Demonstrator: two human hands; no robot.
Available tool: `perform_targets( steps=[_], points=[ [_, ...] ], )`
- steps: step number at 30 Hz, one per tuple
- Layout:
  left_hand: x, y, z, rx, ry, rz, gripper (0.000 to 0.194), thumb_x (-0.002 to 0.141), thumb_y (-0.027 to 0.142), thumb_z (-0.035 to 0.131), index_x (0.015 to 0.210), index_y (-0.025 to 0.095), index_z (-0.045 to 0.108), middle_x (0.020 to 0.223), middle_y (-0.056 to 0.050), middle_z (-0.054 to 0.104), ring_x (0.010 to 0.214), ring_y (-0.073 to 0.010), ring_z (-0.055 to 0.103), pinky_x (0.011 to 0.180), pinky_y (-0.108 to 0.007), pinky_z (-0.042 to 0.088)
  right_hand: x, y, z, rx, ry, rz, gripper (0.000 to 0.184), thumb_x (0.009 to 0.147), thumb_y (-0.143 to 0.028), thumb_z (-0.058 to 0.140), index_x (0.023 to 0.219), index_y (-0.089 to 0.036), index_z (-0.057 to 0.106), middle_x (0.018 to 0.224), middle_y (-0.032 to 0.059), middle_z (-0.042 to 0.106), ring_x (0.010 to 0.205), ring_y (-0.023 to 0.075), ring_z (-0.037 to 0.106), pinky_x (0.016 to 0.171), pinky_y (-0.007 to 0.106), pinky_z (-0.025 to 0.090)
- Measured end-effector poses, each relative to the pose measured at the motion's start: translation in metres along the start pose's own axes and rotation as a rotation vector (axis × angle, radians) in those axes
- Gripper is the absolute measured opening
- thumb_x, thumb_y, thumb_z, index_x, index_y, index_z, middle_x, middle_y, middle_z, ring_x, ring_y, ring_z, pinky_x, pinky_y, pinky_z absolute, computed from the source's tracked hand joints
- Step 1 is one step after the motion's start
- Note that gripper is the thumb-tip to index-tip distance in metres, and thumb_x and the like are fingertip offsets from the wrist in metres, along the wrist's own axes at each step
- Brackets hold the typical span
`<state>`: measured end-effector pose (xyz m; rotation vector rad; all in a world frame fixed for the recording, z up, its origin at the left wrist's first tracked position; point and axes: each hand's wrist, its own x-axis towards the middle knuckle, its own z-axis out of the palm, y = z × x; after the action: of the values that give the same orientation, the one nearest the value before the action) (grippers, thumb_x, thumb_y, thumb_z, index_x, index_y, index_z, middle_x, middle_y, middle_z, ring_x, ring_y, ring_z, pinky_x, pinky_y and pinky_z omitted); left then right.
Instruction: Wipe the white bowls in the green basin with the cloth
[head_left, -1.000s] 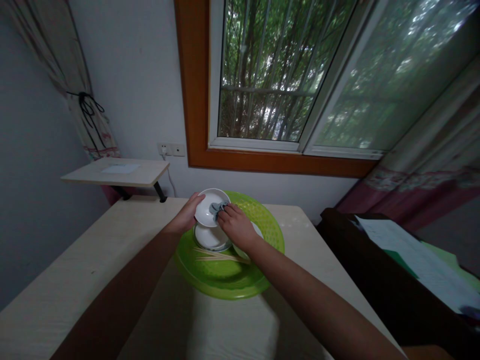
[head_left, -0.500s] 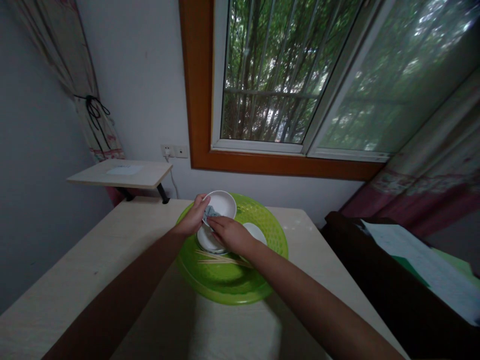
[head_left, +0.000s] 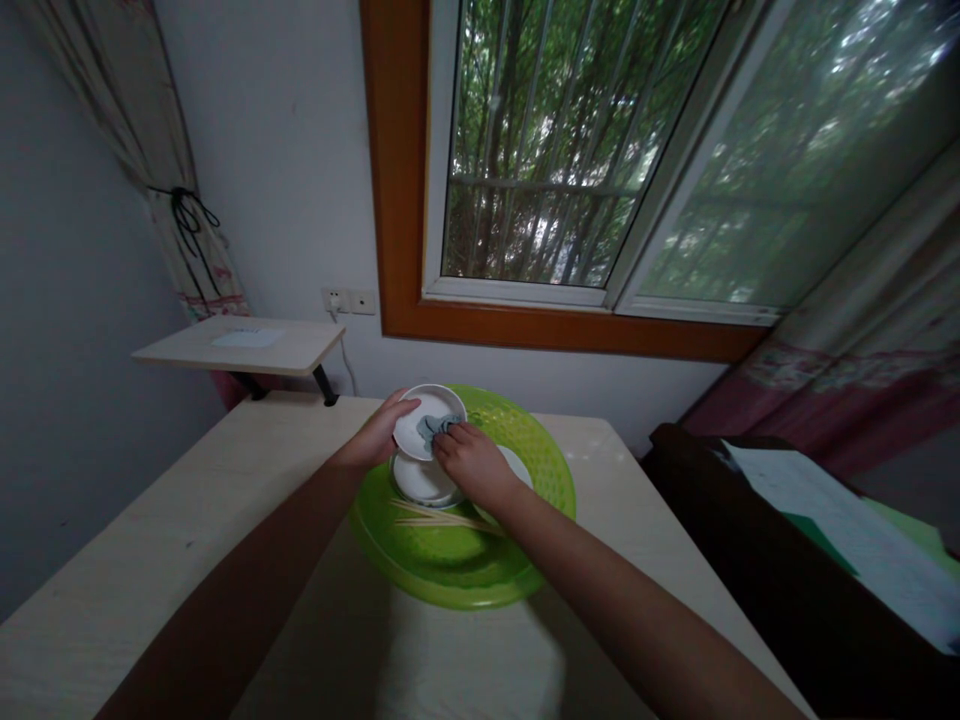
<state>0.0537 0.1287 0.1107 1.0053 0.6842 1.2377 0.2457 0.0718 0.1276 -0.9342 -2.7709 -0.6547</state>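
Observation:
My left hand point(head_left: 380, 430) grips the left rim of a white bowl point(head_left: 411, 415), thumb over the edge, and holds it tilted above the green basin. Inside that bowl, my right hand point(head_left: 474, 462) presses a crumpled grey-blue cloth point(head_left: 435, 428), its fingers closed on it. Just below sits another white dish point(head_left: 424, 480) in the green basin point(head_left: 465, 590). A further white dish point(head_left: 517, 465) lies to the right, partly hidden behind my right hand. Several wooden chopsticks point(head_left: 442, 518) rest in front of the dishes, their right ends near my right wrist.
The basin stands on a pale wooden table point(head_left: 315, 600). A small raised shelf point(head_left: 292, 355) with a paper on it is at the back left. A wall with sockets point(head_left: 349, 301) and a window rise behind. Papers point(head_left: 840, 530) lie on a dark surface at the right.
My right hand has moved the cloth rightward across the inside of the bowl. The bowl has shifted slightly left and lower in my left hand.

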Motion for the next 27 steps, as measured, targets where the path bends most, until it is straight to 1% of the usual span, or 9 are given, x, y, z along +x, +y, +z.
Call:
perform_targets(
  steps=[4, 9, 12, 15, 17, 19, 21, 24, 27],
  points=[
    [-0.003, 0.001, 0.003, 0.022, 0.016, 0.008, 0.042, 0.078, 0.04, 0.074, 0.11, 0.017, 0.06, 0.09, -0.004, 0.069, 0.073, -0.016, 0.063, 0.063, -0.026, 0.047, 0.001, -0.002, 0.001, 0.012, -0.018, 0.034, 0.016, 0.098, -0.016, 0.057, 0.104, -0.012, 0.071, 0.107, 0.0141, 0.072, 0.101, 0.0263, 0.06, 0.094, 0.042, 0.049],
    [-0.008, 0.0, 0.011, 0.145, 0.06, 0.032, 0.041, 0.082, 0.047, 0.071, 0.11, 0.02, 0.058, 0.091, -0.002, 0.066, 0.073, -0.0161, 0.061, 0.063, -0.026, 0.046, 0.002, -0.003, 0.008, 0.113, -0.055, 0.058, 0.022, 0.098, -0.014, 0.055, 0.114, -0.012, 0.069, 0.114, 0.0165, 0.071, 0.105, 0.0258, 0.063, 0.095, 0.04, 0.051],
    [-0.008, -0.001, 0.013, 0.209, 0.084, 0.072, 0.04, 0.085, 0.05, 0.067, 0.111, 0.021, 0.058, 0.095, -0.003, 0.066, 0.082, -0.0165, 0.061, 0.071, -0.026, 0.048, 0.003, -0.006, 0.016, 0.274, 0.01, 0.061, 0.035, 0.098, -0.015, 0.053, 0.132, -0.013, 0.062, 0.129, 0.0147, 0.068, 0.113, 0.0234, 0.064, 0.099, 0.036, 0.051],
    [-0.007, -0.003, 0.011, 0.263, 0.11, 0.107, 0.039, 0.087, 0.051, 0.065, 0.111, 0.021, 0.058, 0.1, -0.003, 0.065, 0.09, -0.0164, 0.06, 0.079, -0.025, 0.048, 0.003, -0.009, 0.021, 0.478, 0.122, 0.025, 0.056, 0.095, -0.016, 0.054, 0.149, -0.011, 0.046, 0.149, 0.015, 0.054, 0.134, 0.0229, 0.054, 0.11, 0.034, 0.046],
    [-0.004, -0.005, 0.008, 0.279, 0.117, 0.109, 0.04, 0.087, 0.051, 0.064, 0.112, 0.021, 0.058, 0.1, -0.003, 0.065, 0.09, -0.0162, 0.06, 0.079, -0.025, 0.048, 0.002, -0.01, 0.022, 0.556, 0.152, -0.014, 0.066, 0.091, -0.018, 0.058, 0.153, -0.008, 0.038, 0.157, 0.0178, 0.044, 0.144, 0.0244, 0.044, 0.115, 0.036, 0.042],
    [-0.002, -0.007, 0.005, 0.286, 0.125, 0.109, 0.04, 0.087, 0.052, 0.064, 0.113, 0.023, 0.058, 0.099, -0.002, 0.065, 0.089, -0.0162, 0.061, 0.078, -0.025, 0.048, 0.002, -0.01, 0.021, 0.571, 0.147, -0.026, 0.069, 0.09, -0.02, 0.06, 0.154, -0.006, 0.037, 0.158, 0.0194, 0.041, 0.145, 0.0259, 0.042, 0.116, 0.038, 0.042],
    [-0.001, -0.009, 0.003, 0.3, 0.142, 0.117, 0.04, 0.087, 0.053, 0.064, 0.112, 0.023, 0.059, 0.099, -0.002, 0.065, 0.088, -0.016, 0.061, 0.078, -0.025, 0.048, 0.002, -0.009, 0.017, 0.536, 0.12, -0.014, 0.064, 0.091, -0.022, 0.059, 0.152, -0.008, 0.042, 0.154, 0.018, 0.047, 0.139, 0.0264, 0.049, 0.113, 0.038, 0.044],
    [-0.002, -0.008, 0.005, 0.29, 0.151, 0.117, 0.038, 0.086, 0.051, 0.065, 0.11, 0.022, 0.058, 0.096, -0.002, 0.065, 0.086, -0.0156, 0.062, 0.075, -0.025, 0.049, 0.003, -0.008, 0.01, 0.401, 0.035, 0.026, 0.048, 0.093, -0.02, 0.057, 0.141, -0.012, 0.055, 0.136, 0.0148, 0.064, 0.118, 0.0254, 0.063, 0.102, 0.037, 0.05],
    [-0.005, -0.005, 0.009, 0.236, 0.133, 0.081, 0.039, 0.084, 0.049, 0.067, 0.109, 0.021, 0.056, 0.089, -0.001, 0.065, 0.075, -0.015, 0.061, 0.066, -0.024, 0.048, 0.004, -0.007, 0.005, 0.232, -0.032, 0.049, 0.027, 0.097, -0.018, 0.056, 0.122, -0.013, 0.066, 0.115, 0.0131, 0.072, 0.103, 0.0249, 0.065, 0.093, 0.037, 0.05]
  ],
)
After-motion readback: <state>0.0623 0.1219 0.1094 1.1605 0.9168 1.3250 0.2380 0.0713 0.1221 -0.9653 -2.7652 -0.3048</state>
